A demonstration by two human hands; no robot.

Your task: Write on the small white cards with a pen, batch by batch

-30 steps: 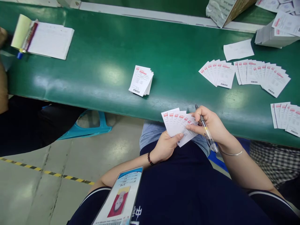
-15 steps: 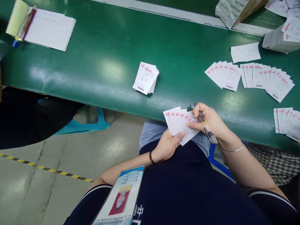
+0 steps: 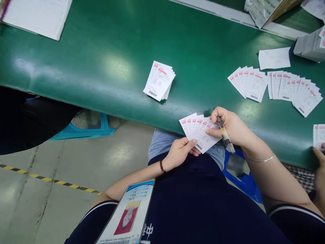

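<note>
The left hand grips a fan of printed cards by its lower left side, thumb on top. The right hand pinches the cards' right side, its thumb lying over them, while its curled fingers also hold a pen aslant. The fan is at the front edge of the green bench, above the person's lap. Beyond it on the bench lies a small pile of cards. To the right are two spread rows of cards, the left row near the right row, with a white slip behind. At the right edge, a co-worker's hand is at more cards.
</note>
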